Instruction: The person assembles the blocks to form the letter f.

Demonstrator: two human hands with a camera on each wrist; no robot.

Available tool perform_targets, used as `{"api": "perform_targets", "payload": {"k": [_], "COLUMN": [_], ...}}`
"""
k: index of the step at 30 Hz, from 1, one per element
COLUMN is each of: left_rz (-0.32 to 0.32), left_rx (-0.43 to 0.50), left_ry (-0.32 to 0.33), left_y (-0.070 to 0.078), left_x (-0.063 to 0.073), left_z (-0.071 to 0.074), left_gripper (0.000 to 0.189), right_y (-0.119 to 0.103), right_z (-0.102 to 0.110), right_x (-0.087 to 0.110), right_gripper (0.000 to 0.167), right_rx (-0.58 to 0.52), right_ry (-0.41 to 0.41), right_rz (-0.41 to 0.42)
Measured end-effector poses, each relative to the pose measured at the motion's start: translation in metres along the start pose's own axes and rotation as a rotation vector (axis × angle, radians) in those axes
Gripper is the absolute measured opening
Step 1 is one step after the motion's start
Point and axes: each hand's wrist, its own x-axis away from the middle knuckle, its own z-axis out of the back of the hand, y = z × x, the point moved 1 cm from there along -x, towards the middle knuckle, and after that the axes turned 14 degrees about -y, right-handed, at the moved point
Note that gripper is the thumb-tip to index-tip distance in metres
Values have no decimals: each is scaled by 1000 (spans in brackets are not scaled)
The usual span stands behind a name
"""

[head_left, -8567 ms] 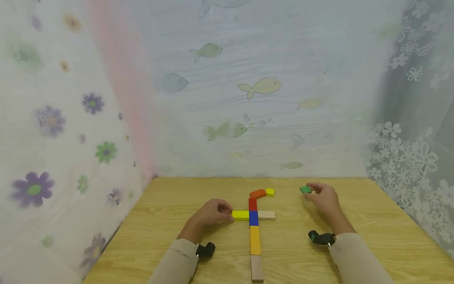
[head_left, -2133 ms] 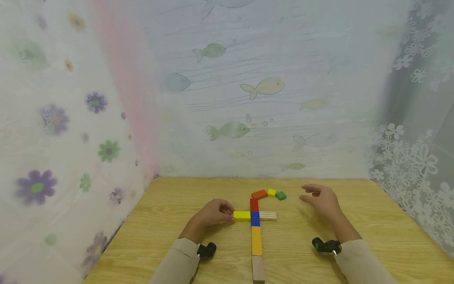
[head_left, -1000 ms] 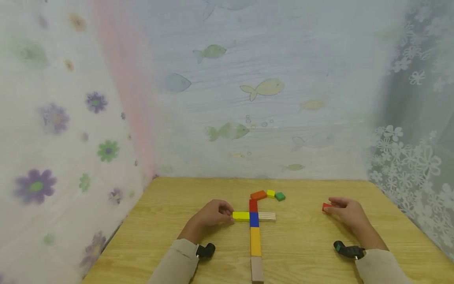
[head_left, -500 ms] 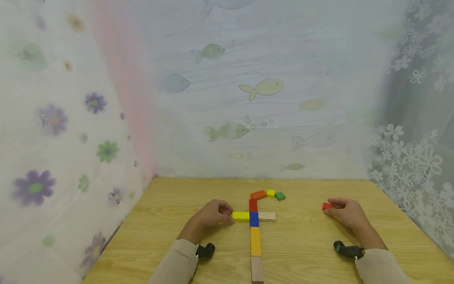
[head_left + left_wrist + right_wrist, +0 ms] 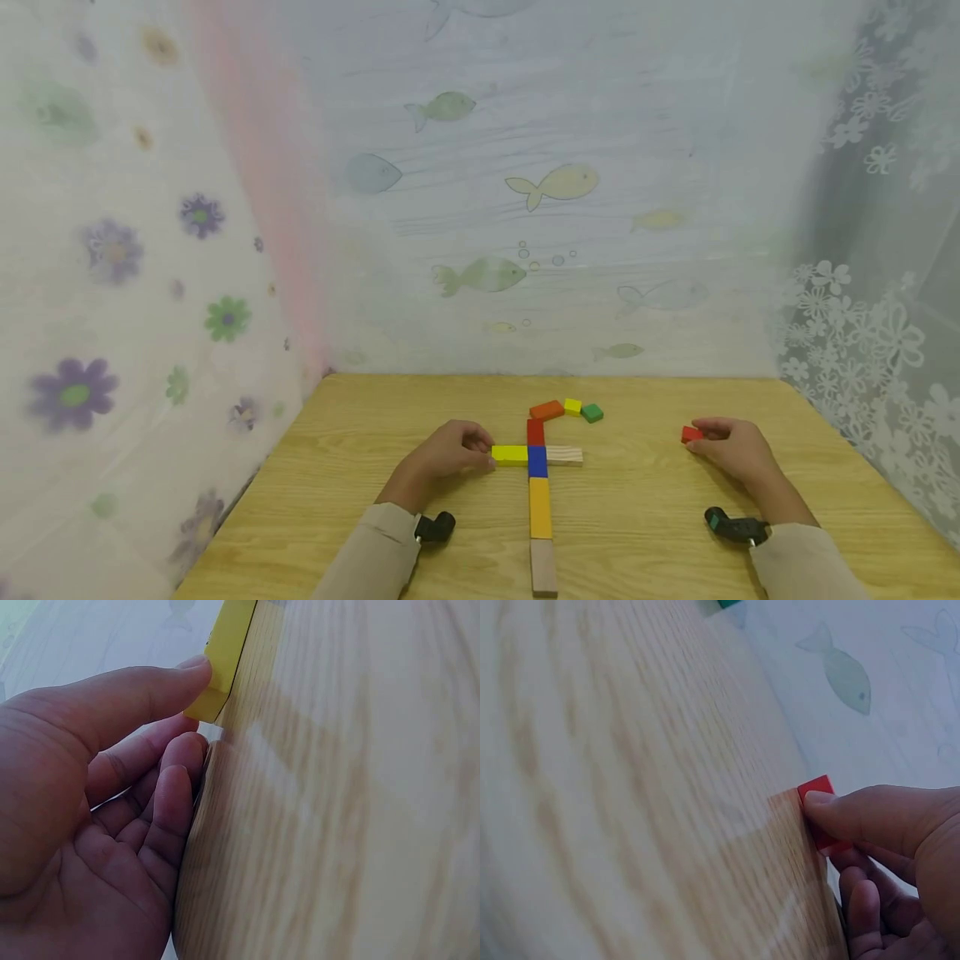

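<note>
My left hand [image 5: 452,450] pinches the left end of a long yellow block [image 5: 510,456] between thumb and fingers; the left wrist view shows the thumb on that yellow block [image 5: 229,660]. Over at the right, my right hand [image 5: 733,446] pinches a small red block [image 5: 691,435], which appears at the table surface in the right wrist view. The yellow block's other end meets a blue block [image 5: 537,462], with a striped plain-wood block [image 5: 564,455] on the far side. Beyond the blue block lie a longer red block [image 5: 535,432], an orange block [image 5: 547,410], a small yellow block [image 5: 573,407] and a green block [image 5: 592,412].
Toward me from the blue block run an amber block [image 5: 540,508] and a plain wooden block [image 5: 543,567]. All lie on a wood-grain table [image 5: 637,517]. A fish-patterned sheet [image 5: 480,208] hangs behind, with a floral sheet [image 5: 135,292] on the left.
The green block has gone from my right hand to the end of the curved row. That hand has since moved right and taken the small red block. My left hand has stayed put.
</note>
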Motion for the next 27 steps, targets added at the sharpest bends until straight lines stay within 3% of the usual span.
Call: {"api": "perform_targets", "payload": {"k": [27], "left_rz": [8], "left_rx": [-11], "left_ry": [1], "left_y": [0], "left_x": [0], "left_z": [0], "left_gripper": [28], "right_y": [-2], "right_z": [-2], "right_x": [1], "right_gripper": [57], "right_rx": [14], "right_ry": [19], "right_rz": [3]}}
